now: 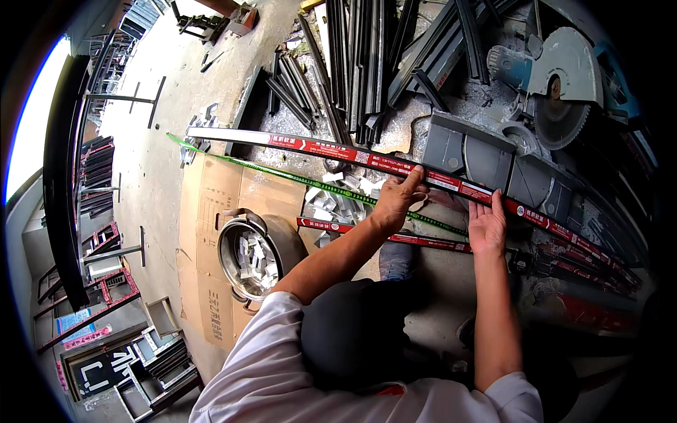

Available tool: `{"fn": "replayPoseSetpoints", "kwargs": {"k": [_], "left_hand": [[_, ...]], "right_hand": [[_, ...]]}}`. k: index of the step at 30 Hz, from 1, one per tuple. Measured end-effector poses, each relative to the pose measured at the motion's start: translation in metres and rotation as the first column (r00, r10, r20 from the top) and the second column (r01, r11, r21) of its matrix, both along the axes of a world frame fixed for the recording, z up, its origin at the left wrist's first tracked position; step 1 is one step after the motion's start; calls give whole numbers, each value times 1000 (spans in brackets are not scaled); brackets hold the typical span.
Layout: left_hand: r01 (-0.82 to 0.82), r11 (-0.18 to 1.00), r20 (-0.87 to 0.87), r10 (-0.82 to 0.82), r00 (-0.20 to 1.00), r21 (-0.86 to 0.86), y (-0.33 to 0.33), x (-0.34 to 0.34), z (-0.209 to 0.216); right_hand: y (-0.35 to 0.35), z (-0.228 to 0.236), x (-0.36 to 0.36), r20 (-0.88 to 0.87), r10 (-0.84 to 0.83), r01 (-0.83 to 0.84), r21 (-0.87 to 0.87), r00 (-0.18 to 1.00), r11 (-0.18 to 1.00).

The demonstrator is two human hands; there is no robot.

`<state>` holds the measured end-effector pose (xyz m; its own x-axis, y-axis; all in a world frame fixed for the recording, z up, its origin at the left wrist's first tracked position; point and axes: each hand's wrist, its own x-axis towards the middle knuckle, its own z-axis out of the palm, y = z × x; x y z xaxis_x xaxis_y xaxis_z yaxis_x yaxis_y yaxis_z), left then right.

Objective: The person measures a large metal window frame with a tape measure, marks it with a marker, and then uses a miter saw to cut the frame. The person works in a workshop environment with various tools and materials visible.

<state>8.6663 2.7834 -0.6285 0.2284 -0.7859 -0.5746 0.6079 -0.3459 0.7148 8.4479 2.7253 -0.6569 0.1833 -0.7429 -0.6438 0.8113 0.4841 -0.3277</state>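
Metal pot (pixel 278 240) holds offcuts (pixel 254 257), probably aluminium, near left hand (pixel 396 201).
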Motion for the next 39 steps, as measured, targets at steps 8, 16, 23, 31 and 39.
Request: {"fn": "replayPoseSetpoints", "kwargs": {"k": [8, 16, 23, 31, 39], "left_hand": [[-173, 974, 112, 190, 975, -145, 8, 93, -12], [-488, 868, 119, 497, 860, -95, 35, 238, -12], [-616, 786, 20, 617, 786, -55, -4, 213, -43], [-422, 906, -90, 424, 901, 42, -27, 128, -76], [-297, 955, -157, 296, 942, 18, -33, 102, -72]], "right_hand": [[-58, -51, -171, -209, -264, 284, 71, 942, 956], [-83, -46, -290, -246, -241, 251, 12, 939, 968], [-62, -49, -215, -302, -193, 192, -33, 933, 981], [-47, -75, -134, -166, -115, 117, 3, 979, 993], [-41, -63, -73, -171, -143, 154, 50, 975, 987]]}}
